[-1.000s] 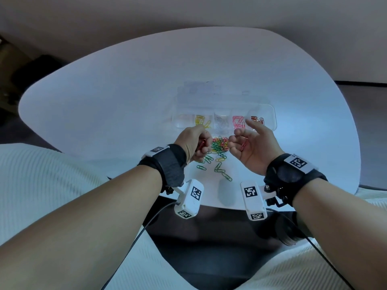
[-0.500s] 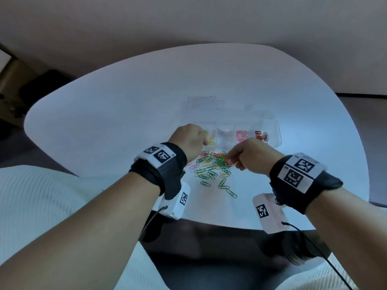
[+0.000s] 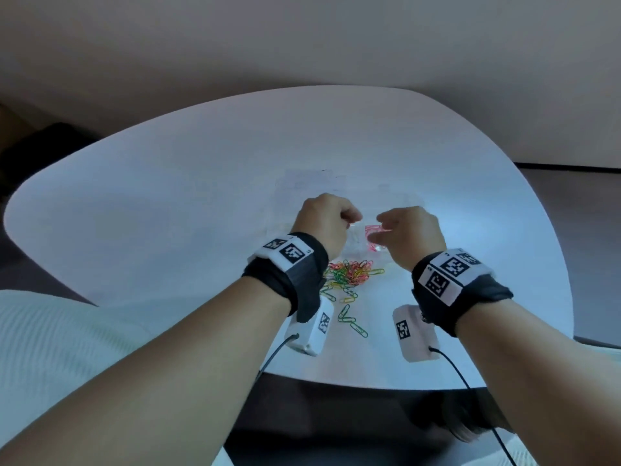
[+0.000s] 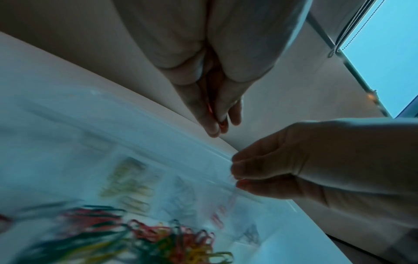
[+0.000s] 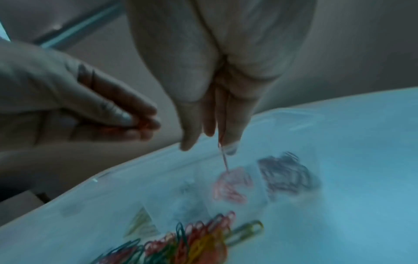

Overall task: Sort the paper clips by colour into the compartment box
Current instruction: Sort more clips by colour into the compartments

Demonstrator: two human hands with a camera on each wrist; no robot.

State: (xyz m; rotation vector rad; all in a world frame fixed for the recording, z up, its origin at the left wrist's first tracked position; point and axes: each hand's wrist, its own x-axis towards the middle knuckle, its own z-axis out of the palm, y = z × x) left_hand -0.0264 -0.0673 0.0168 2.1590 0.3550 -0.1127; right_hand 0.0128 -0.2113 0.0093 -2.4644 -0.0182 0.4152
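A clear compartment box [image 4: 158, 153] lies on the white table [image 3: 168, 196], its cells holding yellow clips [image 4: 126, 182], silver clips [image 4: 183, 194], pink clips [image 5: 233, 185] and dark red clips [image 5: 287, 175]. Just in front lies a mixed pile of paper clips [image 3: 349, 275]. My left hand [image 3: 351, 218] hovers over the box and pinches red clips [image 4: 220, 123] between thumb and fingers. My right hand [image 5: 222, 146] pinches a pink clip [image 5: 224, 159] that dangles just above the pink cell. In the head view both hands hide most of the box.
Several green clips [image 3: 349, 319] lie scattered toward the table's near edge [image 3: 336, 381]. The box's clear lid [image 3: 312, 183] lies flat behind the box. Bare tabletop spreads to the left and right of the hands.
Both hands have left the pile and moved forward over the box, each carrying clips. The right hand, palm-up a second ago, now points fingers down over the pink cell.
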